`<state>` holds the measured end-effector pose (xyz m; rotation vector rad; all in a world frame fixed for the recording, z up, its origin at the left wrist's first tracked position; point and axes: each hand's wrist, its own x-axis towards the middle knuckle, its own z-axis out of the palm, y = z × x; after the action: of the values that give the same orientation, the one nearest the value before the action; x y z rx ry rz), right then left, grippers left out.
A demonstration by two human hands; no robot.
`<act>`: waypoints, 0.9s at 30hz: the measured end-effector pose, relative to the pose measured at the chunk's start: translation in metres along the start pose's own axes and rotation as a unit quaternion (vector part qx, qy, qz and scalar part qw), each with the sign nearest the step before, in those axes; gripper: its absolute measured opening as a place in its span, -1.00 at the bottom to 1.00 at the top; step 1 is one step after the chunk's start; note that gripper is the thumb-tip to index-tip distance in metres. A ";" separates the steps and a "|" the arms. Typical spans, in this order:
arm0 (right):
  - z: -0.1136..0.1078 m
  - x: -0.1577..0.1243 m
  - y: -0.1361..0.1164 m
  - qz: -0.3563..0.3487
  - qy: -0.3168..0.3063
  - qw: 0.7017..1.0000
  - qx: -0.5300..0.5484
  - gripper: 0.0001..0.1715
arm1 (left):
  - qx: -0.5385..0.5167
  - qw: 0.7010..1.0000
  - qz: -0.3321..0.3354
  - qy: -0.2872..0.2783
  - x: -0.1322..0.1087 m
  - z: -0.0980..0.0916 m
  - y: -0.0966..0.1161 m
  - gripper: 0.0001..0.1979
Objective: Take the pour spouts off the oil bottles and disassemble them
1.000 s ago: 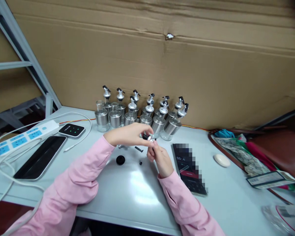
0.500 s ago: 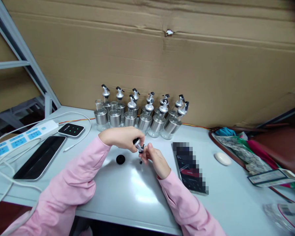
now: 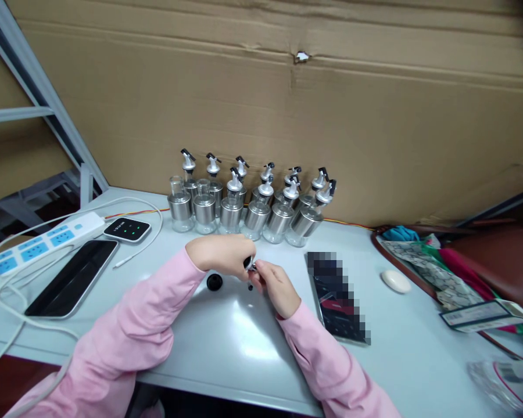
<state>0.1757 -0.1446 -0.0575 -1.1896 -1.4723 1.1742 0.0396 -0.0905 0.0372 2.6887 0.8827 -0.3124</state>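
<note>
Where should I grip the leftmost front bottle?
Probably take the bottle around its steel sleeve, coming from the front left: it stands upright, the sleeve is round, and the next bottle crowds its right, a spouted one its back.

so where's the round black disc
In the head view, the round black disc lies on the table, just below the left hand and left of the right hand.

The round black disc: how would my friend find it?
Find the cardboard wall, then the bottles standing before it. Come nearer across the table to the left pink cuff. Beside it lies the round black disc, far wider than the tiny dark piece to its right.
</note>
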 end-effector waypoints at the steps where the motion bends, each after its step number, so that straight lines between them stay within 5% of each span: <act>1: 0.001 -0.001 0.000 -0.011 0.009 1.000 -0.024 -0.39 | 0.002 1.000 0.009 0.004 0.000 0.000 0.000 -0.88; 5: 0.002 -0.003 0.000 -0.068 0.062 0.989 -0.112 -0.46 | 0.023 0.998 0.033 0.053 0.003 0.002 0.004 -0.87; 12: 0.001 0.000 0.001 -0.094 0.119 0.982 -0.115 -0.52 | 0.038 0.989 0.039 0.137 0.013 0.005 0.013 -0.85; 27: -0.005 0.003 0.002 -0.104 0.149 0.977 -0.113 -0.56 | 0.070 0.961 0.126 0.238 0.031 0.020 0.004 -0.87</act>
<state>0.1806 -0.1405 -0.0584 -1.2656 -1.4830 0.6678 0.0645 -0.0837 0.0108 3.0228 0.6342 0.3571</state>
